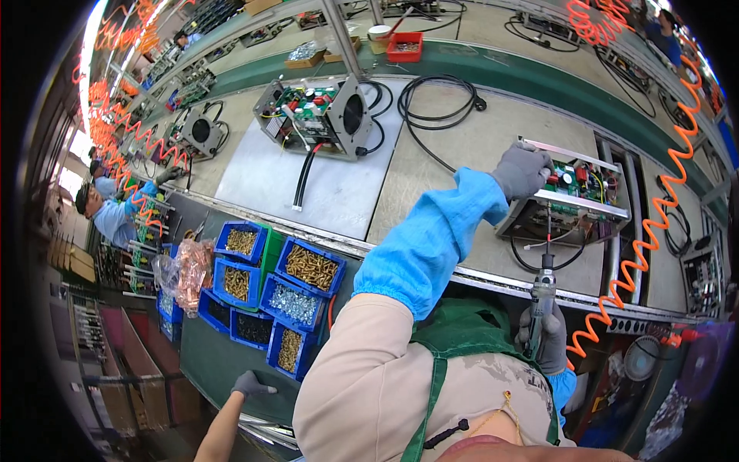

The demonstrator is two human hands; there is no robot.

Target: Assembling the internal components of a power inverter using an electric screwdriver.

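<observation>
On the right of the bench sits a metal chassis with a green circuit board and a metal rail along its top. My left hand, in a grey glove and blue sleeve, is closed on the chassis frame at its left corner. Below, my right hand, also gloved, is wrapped round a power screwdriver. The tool stands roughly upright in the picture, its bit reaching the near side of the chassis; whether it sits on a screw is too small to tell. A black cable loops beneath the chassis.
Blue bins of screws stand at the left, beside a co-worker's gloved hand. Another open chassis and a coiled black power cable lie farther back. An orange coiled hose hangs at the right. Another person works far left.
</observation>
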